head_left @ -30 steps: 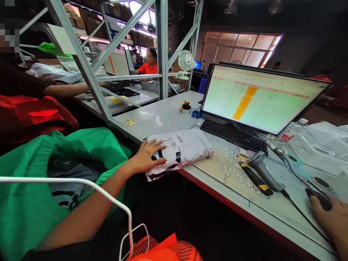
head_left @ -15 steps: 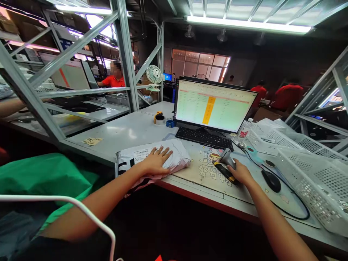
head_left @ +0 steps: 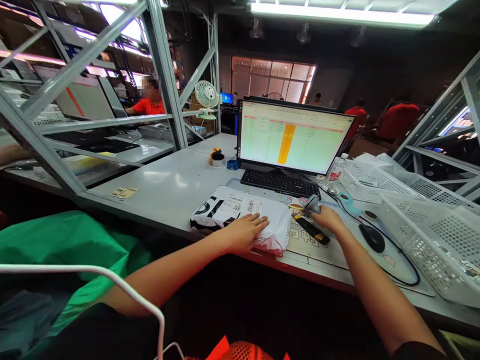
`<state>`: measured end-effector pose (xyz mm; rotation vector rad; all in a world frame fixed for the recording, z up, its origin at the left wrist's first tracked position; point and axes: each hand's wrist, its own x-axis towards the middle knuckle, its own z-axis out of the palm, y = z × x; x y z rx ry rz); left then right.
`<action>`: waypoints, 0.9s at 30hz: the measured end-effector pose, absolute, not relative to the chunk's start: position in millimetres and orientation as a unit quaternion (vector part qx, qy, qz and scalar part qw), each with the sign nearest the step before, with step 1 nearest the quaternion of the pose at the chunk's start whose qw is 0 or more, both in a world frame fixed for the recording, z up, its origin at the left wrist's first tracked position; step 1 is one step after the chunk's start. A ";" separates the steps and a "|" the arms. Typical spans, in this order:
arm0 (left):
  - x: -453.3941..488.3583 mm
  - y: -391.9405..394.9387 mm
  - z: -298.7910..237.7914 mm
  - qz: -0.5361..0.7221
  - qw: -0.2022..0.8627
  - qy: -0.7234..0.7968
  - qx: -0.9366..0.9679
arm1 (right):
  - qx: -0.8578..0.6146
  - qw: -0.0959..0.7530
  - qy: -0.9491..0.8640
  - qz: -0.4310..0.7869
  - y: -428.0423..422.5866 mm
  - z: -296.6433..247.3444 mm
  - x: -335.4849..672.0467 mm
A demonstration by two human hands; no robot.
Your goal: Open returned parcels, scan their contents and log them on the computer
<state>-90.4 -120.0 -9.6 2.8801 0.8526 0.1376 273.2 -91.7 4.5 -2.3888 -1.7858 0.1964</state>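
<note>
- The left hand (head_left: 243, 232) lies on one white plastic mailer (head_left: 272, 222), its fingers (head_left: 258, 220) open and spread flat on top.
- The mailer lies flat on the near edge of the tabletop (head_left: 161, 180), with one barcode label (head_left: 240, 204) facing up.
- The right hand (head_left: 328, 220) is just right of the mailer, its fingers (head_left: 315, 212) closed around one grey handheld barcode scanner (head_left: 312, 204).
- One black-and-yellow bar (head_left: 312, 231) lies on the desk mat just below the scanner.
- One monitor (head_left: 292, 137) and one keyboard (head_left: 279, 182) stand beyond the mailer.
- One computer mouse (head_left: 372, 238) sits right of the right hand.
- One water bottle (head_left: 335, 175) stands right of the monitor.
- At least two white mesh baskets (head_left: 431, 232) sit at far right.
- One green sack (head_left: 56, 245) lies at near left.
</note>
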 end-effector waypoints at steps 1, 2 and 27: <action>-80.5 -130.2 -16.5 0.072 0.057 0.297 0.950 | -0.791 0.080 -0.600 0.085 -93.1 17.6 274.5; -71.4 -139.2 -23.9 0.102 0.050 0.306 0.945 | -0.781 0.088 -0.608 0.115 -95.4 32.8 275.4; -72.3 -156.8 -37.0 0.254 0.071 0.288 0.920 | -0.632 0.049 -0.736 0.237 -95.5 111.3 192.8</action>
